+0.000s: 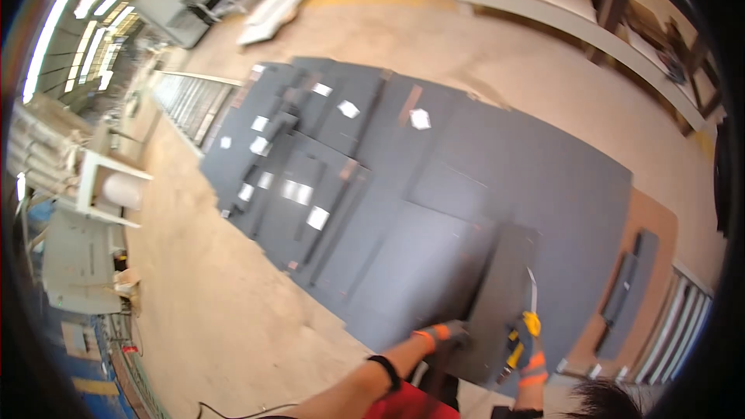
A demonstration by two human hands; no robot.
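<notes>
A narrow dark grey panel (498,287) lies lengthwise in front of me on larger dark sheets. My left hand (450,334), in a grey glove with an orange band, is closed on its near left edge; blur hides the fingertips. By the panel's right edge, my right hand (531,345), in a grey and orange glove, is closed around a yellow-and-black hand tool (514,351). A thin pale strip (533,289) runs up from the yellow part at this hand, along the panel. The tool's exact kind cannot be made out.
Dark sheets (543,163) spread ahead, with smaller labelled panels (291,194) stacked at left. Two dark strips (627,283) lie on a brown board (652,217) at right. Roller conveyors (677,334) show at right and far left. A pale-framed rack (535,8) stands behind.
</notes>
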